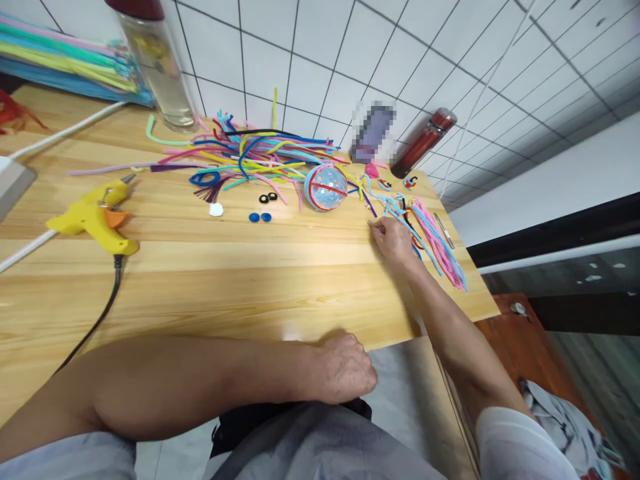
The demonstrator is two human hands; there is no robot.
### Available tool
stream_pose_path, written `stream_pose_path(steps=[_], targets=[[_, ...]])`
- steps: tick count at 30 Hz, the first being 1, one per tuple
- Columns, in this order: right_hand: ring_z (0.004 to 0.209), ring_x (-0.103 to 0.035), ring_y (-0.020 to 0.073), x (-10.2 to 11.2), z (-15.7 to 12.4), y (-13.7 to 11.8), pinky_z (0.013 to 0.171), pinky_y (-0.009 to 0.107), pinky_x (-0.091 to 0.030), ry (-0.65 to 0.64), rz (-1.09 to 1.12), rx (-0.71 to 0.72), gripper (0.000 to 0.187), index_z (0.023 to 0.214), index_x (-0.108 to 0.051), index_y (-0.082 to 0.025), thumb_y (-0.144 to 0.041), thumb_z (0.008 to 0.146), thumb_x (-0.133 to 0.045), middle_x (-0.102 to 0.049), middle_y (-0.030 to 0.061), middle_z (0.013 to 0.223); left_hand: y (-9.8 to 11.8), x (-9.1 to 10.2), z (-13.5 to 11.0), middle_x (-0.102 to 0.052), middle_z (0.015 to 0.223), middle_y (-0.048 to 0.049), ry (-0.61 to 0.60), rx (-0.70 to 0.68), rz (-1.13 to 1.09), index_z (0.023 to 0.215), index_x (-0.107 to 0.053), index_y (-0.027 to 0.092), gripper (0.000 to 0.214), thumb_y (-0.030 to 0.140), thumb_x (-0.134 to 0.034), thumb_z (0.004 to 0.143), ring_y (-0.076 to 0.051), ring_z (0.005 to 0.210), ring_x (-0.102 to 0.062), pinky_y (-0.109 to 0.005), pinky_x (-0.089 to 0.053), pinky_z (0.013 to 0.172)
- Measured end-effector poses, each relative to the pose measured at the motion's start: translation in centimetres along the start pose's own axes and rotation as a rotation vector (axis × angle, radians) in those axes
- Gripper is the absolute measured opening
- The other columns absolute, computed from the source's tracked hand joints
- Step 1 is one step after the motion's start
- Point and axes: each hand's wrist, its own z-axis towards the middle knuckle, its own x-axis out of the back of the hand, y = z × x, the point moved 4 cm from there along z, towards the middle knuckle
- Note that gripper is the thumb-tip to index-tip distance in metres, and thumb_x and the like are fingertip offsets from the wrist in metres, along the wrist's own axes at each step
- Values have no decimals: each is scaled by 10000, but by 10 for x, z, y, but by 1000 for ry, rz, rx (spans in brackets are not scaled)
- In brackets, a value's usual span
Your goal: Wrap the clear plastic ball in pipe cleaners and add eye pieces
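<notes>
My right hand (393, 239) is low over the table at the right, thumb and fingers pinched around something small with a thin dark tip, too small to name. Light blue pipe cleaners (431, 257) lie right beside it. Resting along the table's front edge, my left hand (345, 368) is curled into a fist, its palm side hidden. A clear ball (327, 187) with a red band and light blue edging sits up and left of my right hand. Two blue discs (260, 217), two black rings (268, 197) and a white piece (216, 209) lie left of the ball.
A heap of coloured pipe cleaners (270, 150) spreads along the tiled wall. At left lies a yellow glue gun (95, 217) with its cord, near a clear bottle (160, 73). A red flask (423, 143) and a blurred phone-like object (373, 133) stand at the back right.
</notes>
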Motion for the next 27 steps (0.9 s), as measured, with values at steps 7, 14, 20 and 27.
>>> stream_pose_path(steps=[7,14,20,27], targets=[[689,-605,188,-9,-73,-55,675,294,-436,-181,231,307,142,829,-667,-238,-251,929,-566,-704,33,779,0,1,0,-753,637,-65,14,-13,2,685,-725,203,115,131,-781,756,-237,558,-720,-303,-372,408],[696,-598,216,6,-78,-27,691,320,-454,11,94,56,116,768,-640,-226,-215,869,-584,-673,55,734,0,4,0,-736,602,-69,7,11,15,683,-732,196,134,103,-773,770,-235,550,-717,-311,-310,388],[773,-645,200,-11,-86,-62,731,299,-463,-176,275,399,209,827,-667,-236,-209,951,-501,-712,58,845,1,8,-1,-774,678,-69,-30,1,22,734,-754,199,105,123,-748,806,-224,601,-738,-306,-357,411],[700,-605,181,-10,-73,-61,685,286,-437,-191,262,340,155,804,-676,-226,-203,901,-558,-691,34,770,1,13,0,-773,675,-67,-53,-9,17,744,-763,198,88,129,-765,799,-227,599,-739,-312,-340,395]])
